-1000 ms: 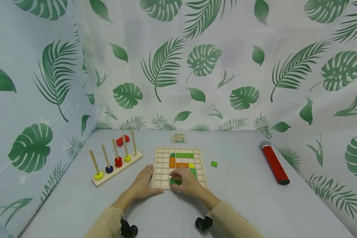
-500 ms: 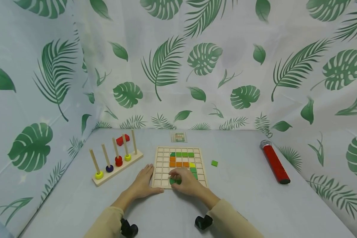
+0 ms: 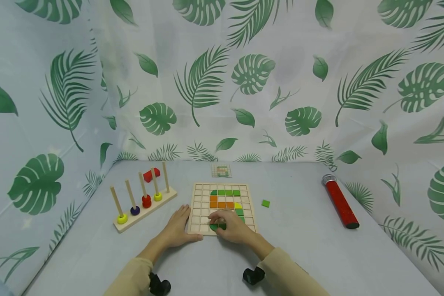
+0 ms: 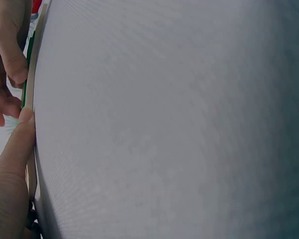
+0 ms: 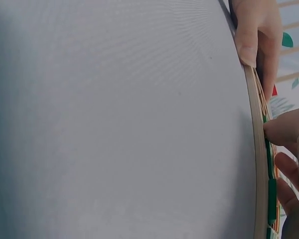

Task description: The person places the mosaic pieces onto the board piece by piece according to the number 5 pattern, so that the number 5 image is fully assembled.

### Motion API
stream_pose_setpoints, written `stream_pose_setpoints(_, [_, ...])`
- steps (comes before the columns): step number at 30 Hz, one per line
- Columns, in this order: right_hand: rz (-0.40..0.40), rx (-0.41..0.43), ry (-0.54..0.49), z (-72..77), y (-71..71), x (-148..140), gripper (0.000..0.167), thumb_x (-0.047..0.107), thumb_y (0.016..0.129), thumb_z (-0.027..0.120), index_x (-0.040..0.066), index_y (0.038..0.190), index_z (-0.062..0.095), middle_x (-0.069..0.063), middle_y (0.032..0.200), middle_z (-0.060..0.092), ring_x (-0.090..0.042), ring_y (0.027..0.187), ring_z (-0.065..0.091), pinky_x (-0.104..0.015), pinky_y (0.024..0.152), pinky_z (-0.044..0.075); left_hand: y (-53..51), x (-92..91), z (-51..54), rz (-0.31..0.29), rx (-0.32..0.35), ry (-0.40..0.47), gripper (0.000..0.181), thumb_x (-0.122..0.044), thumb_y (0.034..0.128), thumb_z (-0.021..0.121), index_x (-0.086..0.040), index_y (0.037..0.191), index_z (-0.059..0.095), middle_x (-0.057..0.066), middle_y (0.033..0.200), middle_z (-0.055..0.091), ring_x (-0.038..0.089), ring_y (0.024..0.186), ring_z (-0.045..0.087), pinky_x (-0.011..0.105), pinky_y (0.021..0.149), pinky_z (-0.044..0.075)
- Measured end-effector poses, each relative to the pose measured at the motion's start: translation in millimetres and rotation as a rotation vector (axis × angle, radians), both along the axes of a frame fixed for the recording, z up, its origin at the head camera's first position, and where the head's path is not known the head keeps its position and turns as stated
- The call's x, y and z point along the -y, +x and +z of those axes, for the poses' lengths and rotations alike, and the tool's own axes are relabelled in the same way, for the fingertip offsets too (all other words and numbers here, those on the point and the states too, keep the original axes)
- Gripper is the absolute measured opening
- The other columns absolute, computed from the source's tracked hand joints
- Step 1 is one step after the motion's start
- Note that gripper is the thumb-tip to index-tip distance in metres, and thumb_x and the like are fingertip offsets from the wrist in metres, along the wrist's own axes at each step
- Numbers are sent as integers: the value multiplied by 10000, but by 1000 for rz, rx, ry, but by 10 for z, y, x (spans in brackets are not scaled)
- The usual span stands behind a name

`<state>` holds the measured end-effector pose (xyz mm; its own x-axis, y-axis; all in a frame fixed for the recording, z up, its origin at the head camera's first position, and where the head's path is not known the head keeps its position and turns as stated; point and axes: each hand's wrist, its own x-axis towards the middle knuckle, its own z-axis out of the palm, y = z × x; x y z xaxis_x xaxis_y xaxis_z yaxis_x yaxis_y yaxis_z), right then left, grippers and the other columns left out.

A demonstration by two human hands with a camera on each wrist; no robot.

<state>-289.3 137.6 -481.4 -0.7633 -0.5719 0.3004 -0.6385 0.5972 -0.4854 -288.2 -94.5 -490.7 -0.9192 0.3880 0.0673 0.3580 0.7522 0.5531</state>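
Observation:
A wooden grid board [image 3: 200,205] lies on the table with green, orange and yellow tiles set in its squares. My left hand [image 3: 176,230] rests at its near left corner, the thumb [image 4: 20,139] along the front edge and straight fingers along the left side. Over the board's near part is my right hand [image 3: 233,227], fingers bent loosely. Its thumb [image 5: 284,128] touches a dark green tile [image 3: 213,227] in the near row, while the other fingers stand apart from the thumb. The right hand covers part of the near tiles.
A loose green tile [image 3: 266,203] lies right of the board. Behind the board is a small pattern card [image 3: 221,170]. A peg stand with rings [image 3: 148,211] and a red block [image 3: 151,174] stand left. A red microphone [image 3: 341,202] lies right.
The right hand's thumb has shifted slightly to the right, showing more of the dark green tile. The left hand stays in place at the board's corner.

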Motion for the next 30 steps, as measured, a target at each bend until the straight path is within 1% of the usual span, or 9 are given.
stream_pose_setpoints(3, [-18, 27, -15, 36, 3, -17, 369, 43, 788, 676, 99, 1149, 625, 85, 993, 650, -116, 972, 548, -372, 885, 460, 3, 4, 1, 1, 1, 0, 1081, -579, 712, 739, 51, 1454, 269, 217, 1515, 235, 351, 1412, 131, 509, 1127, 156])
stream_pose_setpoints(8, [-70, 11, -95, 105, -22, -98, 289, 52, 839, 651, 24, 1126, 632, -19, 1010, 646, -172, 988, 582, -346, 853, 516, -2, 7, 2, 5, 3, 8, 1084, -581, 709, 741, 48, 1455, 268, 212, 1517, 235, 349, 1413, 131, 504, 1129, 151])
stream_pose_setpoints(11, [-160, -30, -132, 101, -71, -197, 248, 52, 855, 660, 13, 1099, 636, -48, 1019, 643, -188, 978, 588, -339, 831, 523, -6, 6, -2, 5, 1, 9, 1083, -577, 709, 743, 46, 1456, 267, 210, 1518, 234, 345, 1414, 130, 496, 1133, 144])
stream_pose_setpoints(14, [-291, -46, -146, 94, -135, -340, 247, 63, 845, 683, 31, 1086, 636, -53, 1039, 626, -205, 978, 567, -369, 826, 506, -7, 0, -4, 0, -5, 9, 1081, -572, 709, 745, 48, 1455, 269, 213, 1516, 236, 346, 1413, 132, 491, 1135, 139])
stream_pose_setpoints(16, [-365, -35, -155, 101, -178, -461, 269, 56, 835, 690, 31, 1097, 635, -69, 1068, 601, -228, 982, 551, -389, 820, 497, -7, -4, -3, -2, -9, 12, 1078, -566, 709, 749, 49, 1454, 270, 215, 1515, 237, 347, 1413, 133, 489, 1136, 134])
stream_pose_setpoints(18, [-418, -22, -165, 105, -221, -605, 285, 52, 829, 694, 23, 1106, 631, -93, 1086, 572, -257, 984, 538, -399, 811, 493, -10, -8, -5, -3, -11, 12, 1078, -566, 708, 749, 50, 1453, 271, 217, 1514, 239, 349, 1412, 135, 490, 1136, 135])
stream_pose_setpoints(22, [-520, -28, -181, 68, -296, -920, 322, 52, 810, 707, -3, 1115, 622, -145, 1102, 537, -293, 960, 530, -404, 786, 480, -14, -14, -12, -7, -15, 5, 1081, -571, 710, 745, 52, 1454, 268, 218, 1513, 239, 347, 1412, 136, 485, 1138, 130])
stream_pose_setpoints(25, [-605, 9, -201, 28, -321, -1128, 384, 83, 802, 724, -16, 1151, 598, -178, 1119, 501, -294, 940, 513, -395, 759, 459, -9, -15, -9, -9, -14, 4, 1080, -568, 712, 745, 55, 1453, 266, 221, 1512, 240, 348, 1412, 135, 481, 1140, 125])
stream_pose_setpoints(30, [-694, 151, -195, -9, -307, -1359, 513, 134, 799, 717, -19, 1247, 521, -201, 1177, 462, -307, 980, 500, -410, 790, 451, 7, -6, 1, -2, -4, 10, 1077, -562, 711, 749, 54, 1453, 268, 219, 1513, 239, 349, 1412, 134, 482, 1140, 124])
